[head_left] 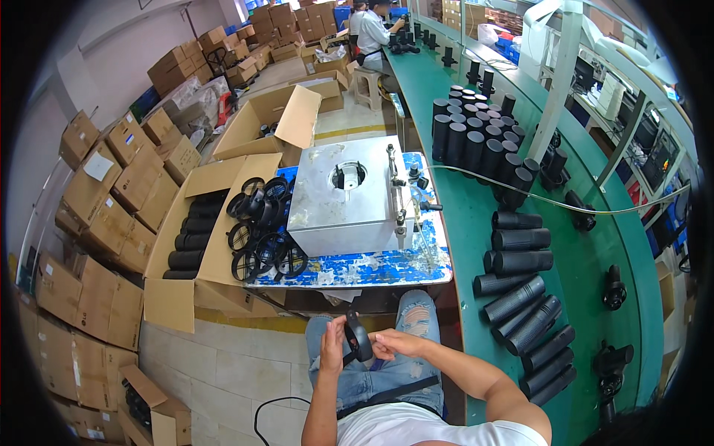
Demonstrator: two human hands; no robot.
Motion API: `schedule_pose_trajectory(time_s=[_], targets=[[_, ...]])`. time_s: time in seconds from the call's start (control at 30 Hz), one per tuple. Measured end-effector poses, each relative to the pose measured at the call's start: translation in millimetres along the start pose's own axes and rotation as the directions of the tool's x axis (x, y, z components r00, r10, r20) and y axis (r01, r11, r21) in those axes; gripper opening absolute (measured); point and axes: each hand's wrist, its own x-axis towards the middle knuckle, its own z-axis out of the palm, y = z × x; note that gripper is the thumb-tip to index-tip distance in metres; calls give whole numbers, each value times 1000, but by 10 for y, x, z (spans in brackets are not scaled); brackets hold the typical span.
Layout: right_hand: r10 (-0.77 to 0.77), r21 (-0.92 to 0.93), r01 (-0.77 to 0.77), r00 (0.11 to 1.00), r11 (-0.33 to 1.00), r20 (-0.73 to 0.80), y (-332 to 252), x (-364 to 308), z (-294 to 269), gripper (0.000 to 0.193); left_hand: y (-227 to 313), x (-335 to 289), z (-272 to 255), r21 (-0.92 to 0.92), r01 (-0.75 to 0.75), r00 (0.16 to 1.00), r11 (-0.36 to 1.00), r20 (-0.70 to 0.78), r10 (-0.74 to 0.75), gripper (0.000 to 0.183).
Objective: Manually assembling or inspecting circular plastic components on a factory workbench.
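Note:
Over my lap, my left hand [332, 345] and my right hand [394, 344] hold a black ring-shaped part [358, 336] between them, edge-on to the camera. In front of my knees stands a metal box-shaped press fixture [343, 199] with a round hole in its top, set on a blue-and-white worn table [372, 267]. A pile of black ring parts [262, 234] lies at the fixture's left edge.
An open cardboard box [190, 245] with black cylinders sits left of the table. Many black tubes [520, 297] lie and stand on the green bench [587, 253] at right. Stacked cartons [111, 193] fill the left wall. Another person [370, 33] works at the far end.

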Motion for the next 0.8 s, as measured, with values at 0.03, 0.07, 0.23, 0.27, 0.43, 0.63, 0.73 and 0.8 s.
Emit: schedule_pose_trajectory(time_s=[0.03,0.07,0.23,0.27,0.43,0.63,0.73,0.8], targets=[[-6,36,5,999,999,42,17,8,-2,64,7,-6,8,38,-86,996,996,20,86,57],[-13,73,7,996,997,84,17,14,4,63,30,-10,25,38,-85,996,996,17,85,57],[-17,164,10,999,986,44,-28,1,36,65,195,-50,116,286,-336,942,897,114,316,49],[-32,192,26,999,981,27,-50,-9,24,65,285,-70,199,375,-330,942,866,75,326,52],[-62,305,70,997,950,-34,-31,-32,-110,63,311,-111,212,564,-359,922,743,92,376,57],[-105,382,130,991,915,-84,-31,-59,-194,62,160,-145,163,602,-333,936,726,118,331,59],[-127,412,148,989,899,-77,-96,-68,-201,61,46,-161,102,583,-263,960,769,78,269,59],[-142,423,152,988,893,-57,-105,-76,-204,60,-22,-166,59,641,-199,980,741,131,149,62]])
